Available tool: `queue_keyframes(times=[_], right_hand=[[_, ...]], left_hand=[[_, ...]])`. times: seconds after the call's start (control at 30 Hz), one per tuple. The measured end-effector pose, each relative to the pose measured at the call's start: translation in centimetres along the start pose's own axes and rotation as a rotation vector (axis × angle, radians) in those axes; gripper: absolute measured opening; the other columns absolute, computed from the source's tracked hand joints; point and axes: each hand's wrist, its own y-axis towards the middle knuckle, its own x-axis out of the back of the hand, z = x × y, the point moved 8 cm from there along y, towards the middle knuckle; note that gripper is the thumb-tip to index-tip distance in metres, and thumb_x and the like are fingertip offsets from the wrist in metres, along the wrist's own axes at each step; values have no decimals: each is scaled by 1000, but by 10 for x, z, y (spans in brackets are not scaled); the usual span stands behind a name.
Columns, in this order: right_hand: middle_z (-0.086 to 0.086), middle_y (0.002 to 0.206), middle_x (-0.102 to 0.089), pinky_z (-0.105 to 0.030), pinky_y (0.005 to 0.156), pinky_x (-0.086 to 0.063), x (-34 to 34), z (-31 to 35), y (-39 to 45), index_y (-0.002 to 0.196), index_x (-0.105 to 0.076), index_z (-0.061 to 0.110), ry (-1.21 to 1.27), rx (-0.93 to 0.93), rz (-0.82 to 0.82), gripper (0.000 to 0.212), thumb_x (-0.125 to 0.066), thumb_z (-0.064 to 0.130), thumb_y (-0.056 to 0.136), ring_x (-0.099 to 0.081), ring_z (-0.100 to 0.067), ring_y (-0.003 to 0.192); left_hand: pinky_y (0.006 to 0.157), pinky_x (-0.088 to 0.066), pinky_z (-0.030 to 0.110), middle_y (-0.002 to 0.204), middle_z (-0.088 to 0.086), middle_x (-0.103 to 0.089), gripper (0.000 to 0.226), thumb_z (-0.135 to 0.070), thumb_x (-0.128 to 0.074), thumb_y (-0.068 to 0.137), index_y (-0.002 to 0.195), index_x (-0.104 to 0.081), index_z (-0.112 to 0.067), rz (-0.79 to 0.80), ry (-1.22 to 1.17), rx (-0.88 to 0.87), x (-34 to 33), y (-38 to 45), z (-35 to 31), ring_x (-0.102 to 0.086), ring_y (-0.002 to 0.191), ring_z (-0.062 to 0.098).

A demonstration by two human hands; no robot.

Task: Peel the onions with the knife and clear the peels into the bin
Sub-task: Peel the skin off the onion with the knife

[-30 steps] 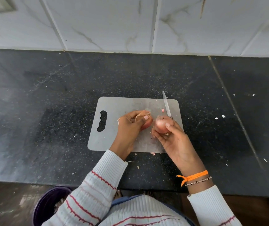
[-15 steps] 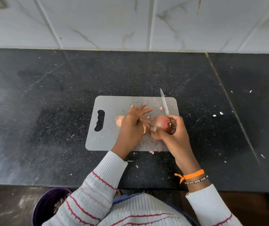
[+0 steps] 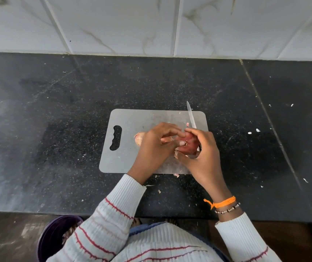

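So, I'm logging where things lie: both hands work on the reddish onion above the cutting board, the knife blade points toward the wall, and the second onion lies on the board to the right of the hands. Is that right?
Not quite. In the head view the second onion lies on the cutting board to the left of the hands, beside the handle slot. The rest holds: left hand and right hand work on the reddish onion, and the knife blade points toward the wall.

At the middle of the black bench (image 3: 75,129) lies a grey cutting board (image 3: 128,120), its handle slot at 9 o'clock. Over the board's 3 o'clock half, the right hand (image 3: 201,157) grips a reddish onion (image 3: 188,143) together with a knife (image 3: 191,115), whose blade points to 12 o'clock. The left hand (image 3: 155,146) pinches the onion's skin. A second onion (image 3: 139,138) peeks out at 9 o'clock of the left hand. A purple bin (image 3: 51,241) stands at 7 o'clock, below the bench edge.
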Motion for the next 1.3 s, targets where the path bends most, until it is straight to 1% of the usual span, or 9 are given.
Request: queue_keyframes(times=[0.23, 0.33, 0.5, 0.67, 0.8, 0.97, 1.07, 1.17, 1.3], right_hand=[[-5, 114, -51, -1, 84, -37, -2, 2, 0, 120, -59, 12, 17, 3, 22, 58, -82, 7, 67, -46, 17, 101], [-5, 113, -52, -1, 84, -36, -3, 3, -1, 120, -59, 12, 15, 3, 37, 58, -82, 9, 67, -47, 16, 102], [-3, 113, -52, 0, 84, -36, -4, 1, -1, 121, -59, 13, 27, -12, 54, 61, -83, 7, 65, -47, 16, 101], [-3, 114, -52, -2, 84, -37, -7, 1, -2, 120, -58, 14, 58, -32, 80, 61, -83, 7, 65, -50, 4, 104], [-3, 115, -51, -5, 83, -41, -10, 0, -4, 121, -57, 18, 102, -51, 108, 61, -83, 8, 67, -50, 2, 106], [0, 114, -49, -3, 80, -41, -12, 2, -6, 121, -55, 24, 125, -55, 143, 61, -81, 6, 69, -47, 13, 103], [1, 116, -49, -6, 81, -43, -15, 1, -8, 122, -53, 25, 163, -78, 160, 62, -78, 3, 70, -50, 5, 107], [11, 119, -51, -14, 81, -50, -19, -2, -11, 121, -51, 29, 246, -152, 163, 61, -76, 1, 72, -52, -4, 113], [13, 119, -52, -20, 84, -52, -23, -4, -13, 117, -51, 30, 316, -186, 200, 60, -74, -3, 73, -55, -10, 113]], left_hand=[[73, -55, 28, 94, 2, -71, 9, -6, -74, 75, 84, -73, -9, -3, 15, -48, 4, -1, 1, -67, 86, 11], [76, -55, 34, 93, 1, -71, 7, -7, -74, 76, 82, -73, -9, -10, 36, -69, 6, -2, 1, -67, 86, 12], [72, -55, 30, 92, 3, -70, 4, -3, -70, 79, 82, -72, -5, -1, 74, -119, 5, -3, -3, -64, 79, 6], [71, -55, 31, 91, 3, -67, 7, 1, -66, 81, 80, -70, -4, 11, 59, -85, 6, -2, 0, -60, 72, 0], [73, -57, 38, 91, 4, -66, 9, 3, -63, 83, 81, -69, -3, 7, 35, -51, 7, -3, 2, -64, 77, 10], [73, -56, 43, 88, 5, -64, 9, -1, -61, 86, 82, -65, -8, -11, 73, -14, 7, -5, 5, -64, 80, 19], [66, -54, 34, 77, 4, -60, 8, 1, -57, 87, 83, -61, -4, -32, 185, -112, 6, -7, -2, -61, 71, 18], [61, -52, 28, 80, 2, -55, 13, 6, -53, 87, 83, -59, -4, -71, 244, -188, 6, -10, -8, -58, 68, 16], [63, -55, 45, 86, 9, -57, 14, 3, -48, 91, 85, -55, -7, -79, 226, -157, 7, -11, -1, -62, 70, 26]])
